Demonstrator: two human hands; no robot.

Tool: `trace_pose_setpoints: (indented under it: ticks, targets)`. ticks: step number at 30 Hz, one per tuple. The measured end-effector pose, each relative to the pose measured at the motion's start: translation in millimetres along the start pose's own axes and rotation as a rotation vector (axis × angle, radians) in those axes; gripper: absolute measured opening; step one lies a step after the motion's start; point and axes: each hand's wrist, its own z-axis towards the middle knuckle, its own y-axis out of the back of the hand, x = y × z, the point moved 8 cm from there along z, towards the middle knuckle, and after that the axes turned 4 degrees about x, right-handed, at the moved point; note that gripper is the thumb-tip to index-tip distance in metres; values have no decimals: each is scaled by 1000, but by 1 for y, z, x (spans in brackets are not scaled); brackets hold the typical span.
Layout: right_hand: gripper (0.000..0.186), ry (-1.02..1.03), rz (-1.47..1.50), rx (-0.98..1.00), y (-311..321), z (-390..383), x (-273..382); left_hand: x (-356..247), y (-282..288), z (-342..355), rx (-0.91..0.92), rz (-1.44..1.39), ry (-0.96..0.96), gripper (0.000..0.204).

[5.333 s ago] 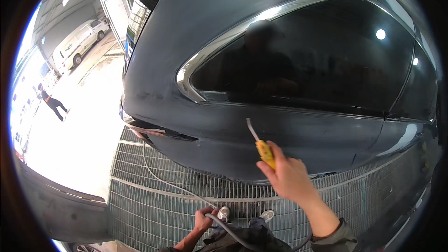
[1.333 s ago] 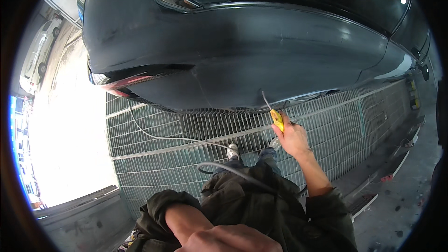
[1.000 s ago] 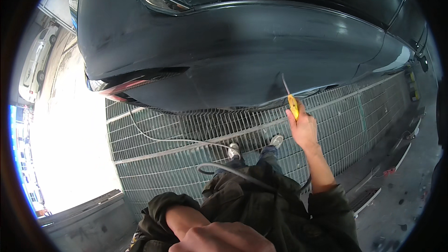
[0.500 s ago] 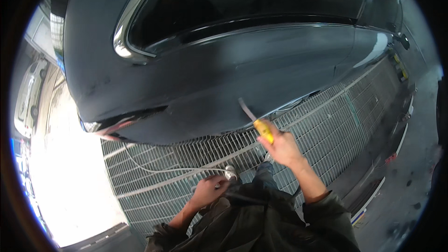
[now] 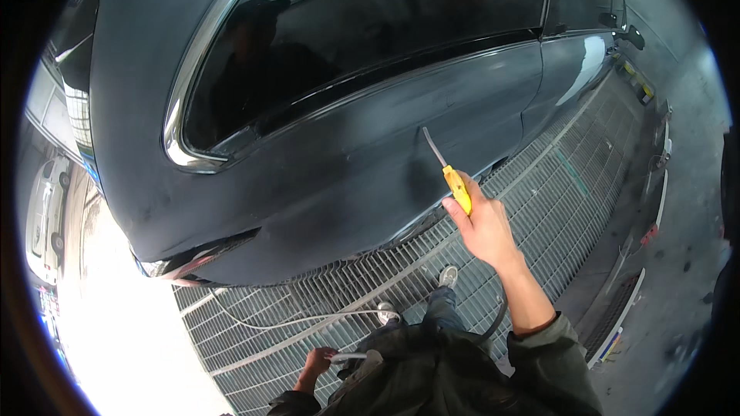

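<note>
My right hand is wrapped round a yellow air blow gun. Its thin, slightly bent metal nozzle points up and away, toward the side of a dark grey car, with matte patches on its panels. From below my right wrist a dark hose runs down beside my leg. Low at the left, my left hand is closed around a light grey hose next to my dark jacket.
Underfoot lies a metal floor grating, with a thin pale hose across it. Trim pieces lie along the right side. A white vehicle stands beyond the bright floor at far left.
My right hand has moved up and to the right with the blow gun, farther along the car's side. My left hand has dropped lower and to the left. The view has shifted.
</note>
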Motion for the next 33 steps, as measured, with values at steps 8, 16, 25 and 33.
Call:
trace_pose_setpoints:
  ticks: [8,16,25,33]
  targets:
    - [59,-103,27,-26,33,25,1,-16,-26,12,172,65,-112,51]
    - [65,-11,83,146,27,49,20,-29,-34,30,185,28,-160,39]
    - [61,-121,189,54,59,52,-47,0,-53,52,125,-20,-66,42]
    - [59,-322,222,8,85,43,-118,-40,-34,57,90,-320,165,31]
